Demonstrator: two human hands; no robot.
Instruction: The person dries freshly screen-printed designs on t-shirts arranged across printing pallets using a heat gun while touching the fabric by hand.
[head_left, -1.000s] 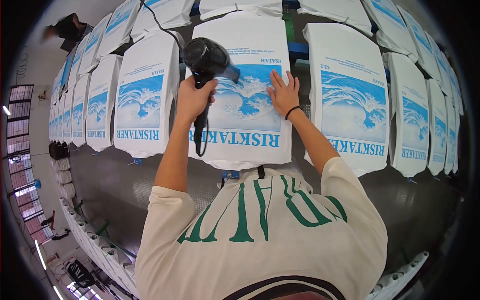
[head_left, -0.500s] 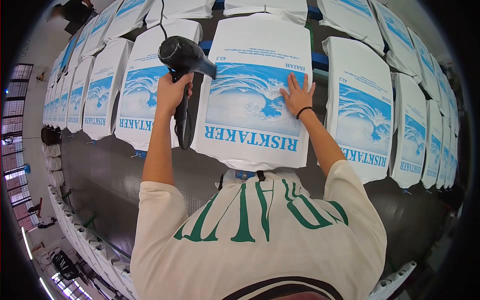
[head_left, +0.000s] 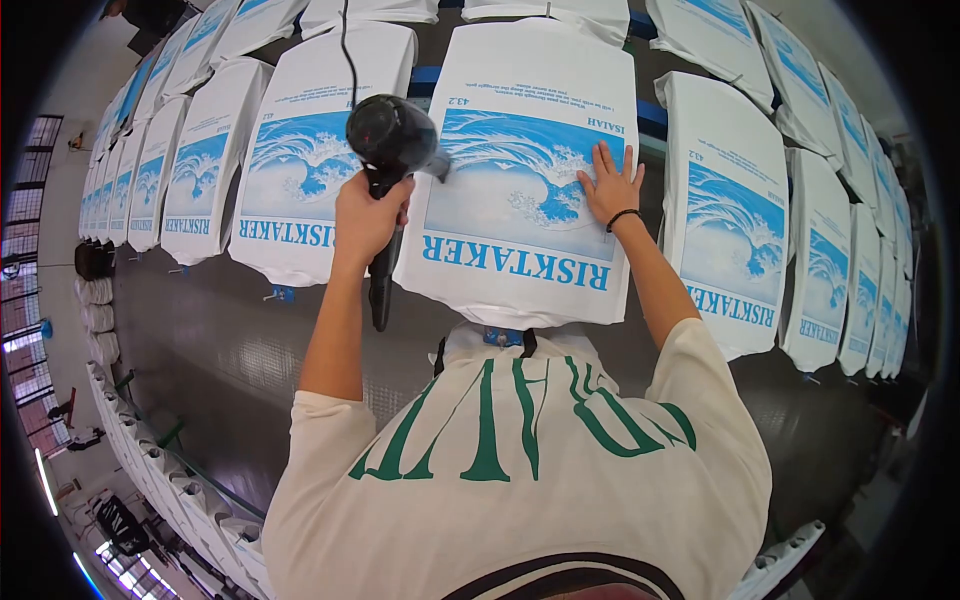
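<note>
White fabrics (head_left: pixel 735 115) lie in rows; left hand (head_left: pixel 370 222), fingers wrapped round hair dryer (head_left: pixel 392 135), has shifted work lower on the print (head_left: pixel 525 170), right hand (head_left: pixel 610 195) splay-fingered.

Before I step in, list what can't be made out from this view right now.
All in the head view:
- The patch of the center shirt behind the right hand: that hand covers it.
- Part of the hair dryer handle: the left hand wraps it.
- The far end of the cord: cut off by the top edge.
- Fine print on the farthest-left shirts: too small.
</note>
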